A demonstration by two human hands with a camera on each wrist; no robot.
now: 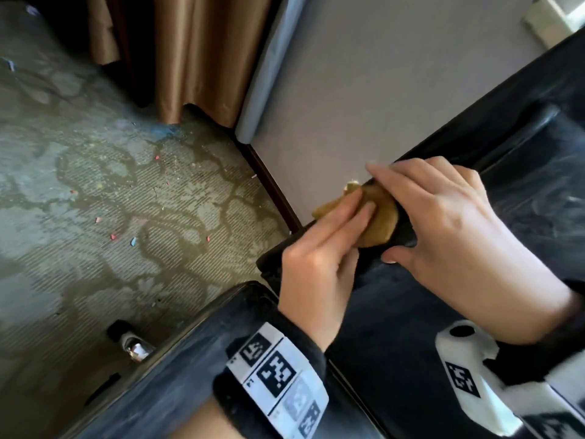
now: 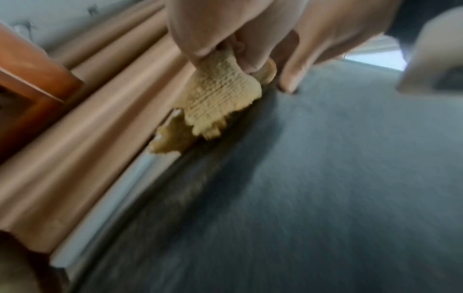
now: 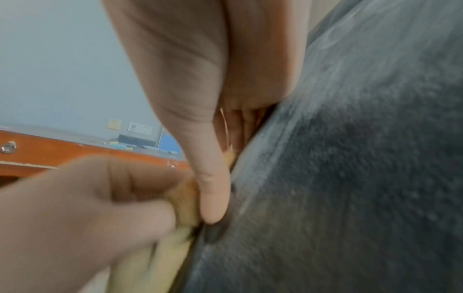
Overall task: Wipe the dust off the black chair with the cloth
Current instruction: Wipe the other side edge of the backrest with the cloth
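The black chair [image 1: 522,201] fills the right side, its dark surface streaked with pale dust [image 3: 363,158]. A yellow knitted cloth [image 1: 380,217] lies over the chair's top edge. My left hand [image 1: 332,236] grips the cloth [image 2: 220,95] between fingers and thumb and holds it against the edge. My right hand [image 1: 443,217] clasps the same edge just to the right, fingers curled over the back. Its thumb [image 3: 213,198] presses on the front beside the cloth [image 3: 183,200]. The part of the cloth under both hands is hidden.
The chair back stands close to a grey wall [image 1: 380,74] with a dark skirting board. Left of it are a brown curtain [image 1: 190,52] and patterned carpet [image 1: 110,185] littered with small coloured bits. A chair caster [image 1: 133,343] shows below. Orange-brown wooden furniture [image 2: 30,79] stands nearby.
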